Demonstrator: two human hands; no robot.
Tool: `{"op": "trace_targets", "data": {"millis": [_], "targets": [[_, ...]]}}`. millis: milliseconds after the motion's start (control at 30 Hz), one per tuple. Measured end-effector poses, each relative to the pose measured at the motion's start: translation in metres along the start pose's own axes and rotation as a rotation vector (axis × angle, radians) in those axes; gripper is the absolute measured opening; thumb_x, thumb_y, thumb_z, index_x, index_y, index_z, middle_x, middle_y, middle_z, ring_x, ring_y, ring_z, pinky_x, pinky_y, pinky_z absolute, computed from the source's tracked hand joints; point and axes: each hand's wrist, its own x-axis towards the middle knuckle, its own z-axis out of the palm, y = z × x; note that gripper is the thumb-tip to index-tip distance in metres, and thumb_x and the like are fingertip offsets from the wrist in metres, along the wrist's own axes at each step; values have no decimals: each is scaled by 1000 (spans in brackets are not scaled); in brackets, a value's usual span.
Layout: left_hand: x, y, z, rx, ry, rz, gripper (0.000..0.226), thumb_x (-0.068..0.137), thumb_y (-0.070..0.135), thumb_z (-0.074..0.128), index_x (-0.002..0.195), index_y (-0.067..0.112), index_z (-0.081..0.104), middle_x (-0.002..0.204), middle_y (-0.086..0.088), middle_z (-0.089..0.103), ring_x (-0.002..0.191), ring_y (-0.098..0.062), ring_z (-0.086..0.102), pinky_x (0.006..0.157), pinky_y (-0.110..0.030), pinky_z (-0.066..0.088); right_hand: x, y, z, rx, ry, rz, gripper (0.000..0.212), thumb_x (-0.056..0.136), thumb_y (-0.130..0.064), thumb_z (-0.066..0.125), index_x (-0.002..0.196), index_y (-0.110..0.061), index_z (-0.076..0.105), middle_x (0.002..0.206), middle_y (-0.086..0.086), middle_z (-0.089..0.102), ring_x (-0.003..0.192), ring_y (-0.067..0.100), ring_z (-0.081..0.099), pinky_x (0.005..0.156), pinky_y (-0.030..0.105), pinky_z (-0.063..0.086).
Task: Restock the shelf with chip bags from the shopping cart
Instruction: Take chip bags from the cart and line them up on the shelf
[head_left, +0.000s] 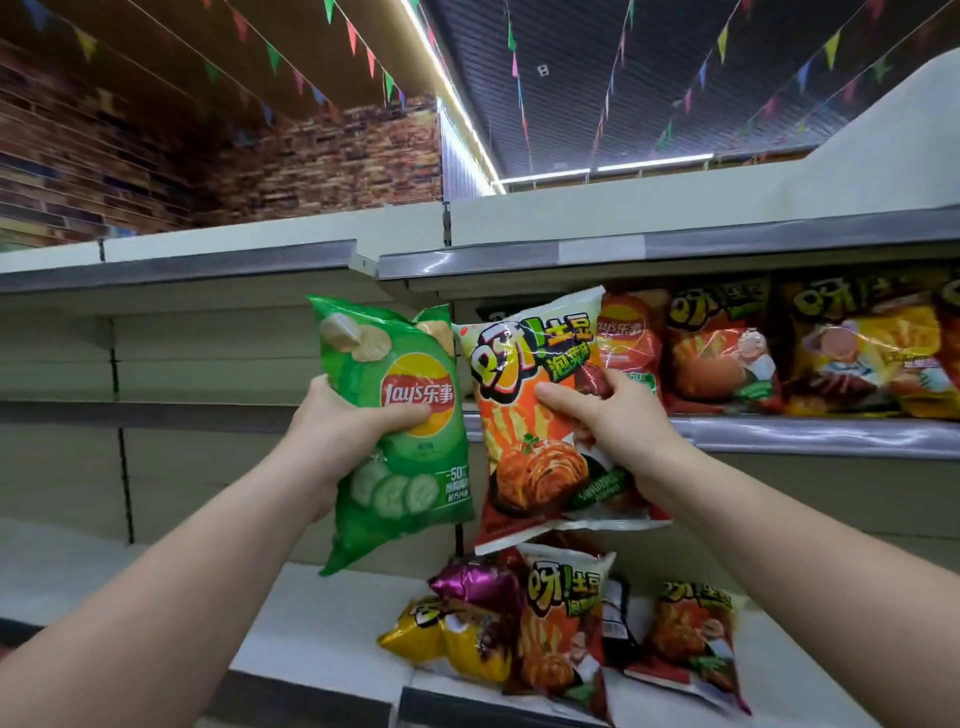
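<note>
Left hand (343, 415) grips a glossy green chip bag (400, 431) — puffy, crinkled foil, upright. Right hand (602, 415) pinches an orange chip bag (540, 415), same shiny film, just beside the green one. Below the hands — loose bags (566, 634) slumped on the lower shelf (322, 623). Beyond the right hand, upright bags (779, 348) line the middle shelf (810, 434).
</note>
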Motion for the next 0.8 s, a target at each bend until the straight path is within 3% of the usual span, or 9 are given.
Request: {"op": "trace_targets", "data": {"millis": [133, 233, 300, 400, 467, 533, 633, 767, 800], "targets": [[21, 6, 6, -16, 27, -72, 87, 49, 23, 91, 124, 11, 47, 107, -11, 67, 84, -28, 70, 59, -34, 57, 8, -4, -17, 72, -6, 0, 37, 74, -33, 76, 101, -18, 57, 72, -5, 65, 52, 2, 61, 52, 18, 47], [47, 11, 15, -28, -21, -140, 100, 41, 27, 91, 128, 9, 45, 108, -15, 66, 78, -29, 71, 49, -33, 55, 17, -8, -29, 120, 9, 53, 31, 73, -32, 76, 93, -13, 62, 54, -7, 63, 45, 6, 58, 50, 21, 46], [67, 14, 23, -41, -75, -176, 81, 55, 19, 88, 125, 6, 50, 101, -17, 69, 68, -26, 71, 45, -32, 55, 23, -7, -35, 162, -6, 83, 27, 72, -30, 75, 88, -11, 64, 59, 0, 65, 50, 15, 61, 53, 25, 51], [101, 15, 39, -35, -188, -242, 48, 70, 14, 80, 112, 5, 60, 86, -16, 74, 61, -26, 71, 53, -37, 58, 31, -10, -39, 194, -58, 125, 29, 71, -29, 73, 88, -7, 65, 59, 4, 68, 46, 17, 63, 47, 23, 54], [128, 14, 49, -19, -243, -239, 43, 73, 13, 78, 112, 3, 62, 84, -14, 73, 63, -26, 70, 59, -38, 58, 42, -9, -41, 168, -56, 155, 39, 66, -32, 74, 92, -4, 62, 54, 2, 66, 43, 16, 62, 47, 24, 52], [155, 12, 60, -40, -296, -247, 36, 76, 12, 75, 109, 2, 63, 80, -13, 72, 61, -25, 69, 60, -37, 58, 50, -10, -40, 140, -55, 145, 55, 57, -35, 75, 100, -2, 63, 64, 8, 70, 48, 20, 64, 57, 29, 53], [190, 9, 77, -93, -352, -273, 22, 78, 15, 75, 94, 5, 65, 72, -10, 72, 57, -22, 68, 58, -35, 57, 66, -14, -36, 145, -81, 173, 50, 54, -33, 74, 94, -5, 68, 78, 16, 73, 55, 25, 67, 68, 34, 55], [234, 2, 99, -83, -353, -219, 33, 80, 12, 72, 110, 2, 63, 82, -12, 70, 58, -22, 67, 52, -32, 57, 89, -9, -21, 41, -3, 97, 59, 47, -44, 80, 94, -8, 73, 60, 2, 71, 46, 12, 64, 67, 37, 58], [240, 1, 103, -53, -341, -208, 33, 82, 10, 70, 113, 1, 63, 83, -14, 69, 61, -23, 67, 57, -33, 57, 91, -14, -16, 70, 17, 116, 51, 51, -40, 80, 90, -7, 74, 63, 5, 72, 48, 15, 65, 68, 36, 58]]}}
